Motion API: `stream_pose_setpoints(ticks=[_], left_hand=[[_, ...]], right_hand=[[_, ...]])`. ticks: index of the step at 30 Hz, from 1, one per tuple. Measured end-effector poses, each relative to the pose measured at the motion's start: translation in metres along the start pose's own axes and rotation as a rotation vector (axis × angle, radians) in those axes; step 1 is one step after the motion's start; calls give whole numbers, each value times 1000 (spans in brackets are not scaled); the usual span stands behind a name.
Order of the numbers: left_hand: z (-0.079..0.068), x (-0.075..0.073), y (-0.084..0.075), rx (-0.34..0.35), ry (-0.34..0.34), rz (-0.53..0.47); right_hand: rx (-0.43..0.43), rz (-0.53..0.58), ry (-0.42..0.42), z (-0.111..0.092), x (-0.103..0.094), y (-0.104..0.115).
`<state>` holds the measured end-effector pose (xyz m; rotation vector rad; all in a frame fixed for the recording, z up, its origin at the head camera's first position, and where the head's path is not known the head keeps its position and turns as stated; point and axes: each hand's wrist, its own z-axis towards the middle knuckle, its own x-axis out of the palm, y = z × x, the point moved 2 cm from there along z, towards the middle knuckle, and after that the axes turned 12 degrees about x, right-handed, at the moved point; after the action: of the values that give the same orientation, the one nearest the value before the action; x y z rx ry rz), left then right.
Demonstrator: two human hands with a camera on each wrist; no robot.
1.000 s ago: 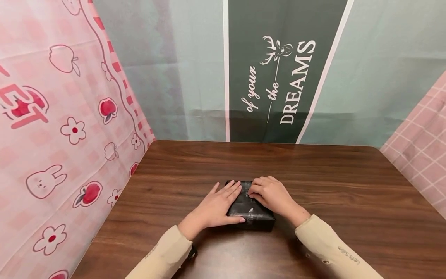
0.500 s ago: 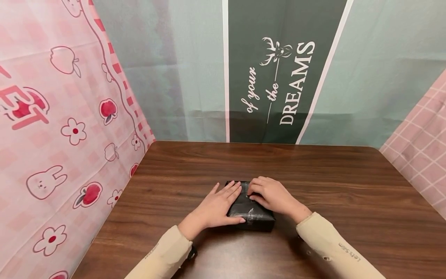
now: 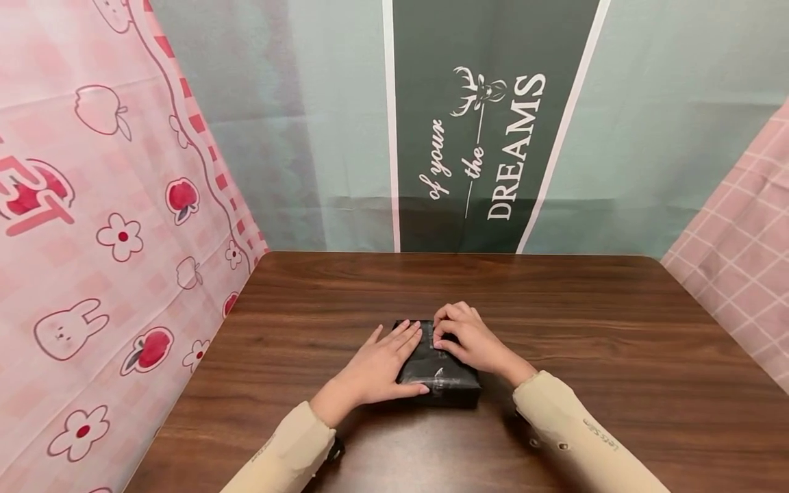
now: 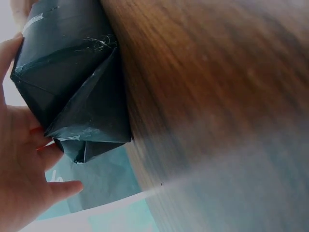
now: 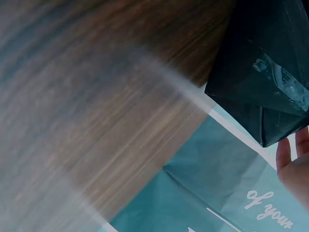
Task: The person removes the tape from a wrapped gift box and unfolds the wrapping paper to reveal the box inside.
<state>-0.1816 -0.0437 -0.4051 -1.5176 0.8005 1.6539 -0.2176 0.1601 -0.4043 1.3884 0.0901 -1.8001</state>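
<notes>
A black-wrapped box [image 3: 440, 383] sits on the table, with shiny clear tape [image 3: 439, 375] across its top. My left hand [image 3: 382, 366] lies spread over the box's left side, with its thumb along the near edge. In the left wrist view the left hand [image 4: 21, 159] reaches round the folded end of the package. My right hand [image 3: 468, 335] has curled fingers, and its thumb and index fingertips meet at the tape on top. What lies between those fingertips is too small to make out fully. In the right wrist view, part of the right hand [image 5: 297, 169] touches the box's far edge.
The brown wooden table [image 3: 308, 294] stretches around the box on all sides. Behind it hangs a green curtain [image 3: 345, 171] with white lettering. A pink patterned cloth [image 3: 123, 274] hangs on the left, a pink checked cloth [image 3: 740, 239] on the right.
My right hand has risen and tilted slightly at the tape, its knuckles a little higher than before. The left hand stays in place on the box. The head view has shifted slightly.
</notes>
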Motion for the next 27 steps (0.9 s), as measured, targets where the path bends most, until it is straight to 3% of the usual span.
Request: stream_pose_setpoints(ticks=[6, 14, 19, 24, 27], left_hand=[[0, 2, 1, 0, -15, 4], [1, 2, 1, -5, -20, -11], [0, 3, 1, -9, -14, -16], [0, 4, 1, -4, -11, -15], [-1, 5, 2, -4, -9, -15]], right_hand=[[-65, -68, 41, 1, 2, 3], [-52, -60, 50, 0, 4, 1], [-24, 21, 52, 2, 4, -1], [0, 225, 65, 0, 2, -12], [-18, 291, 68, 0, 0, -17]])
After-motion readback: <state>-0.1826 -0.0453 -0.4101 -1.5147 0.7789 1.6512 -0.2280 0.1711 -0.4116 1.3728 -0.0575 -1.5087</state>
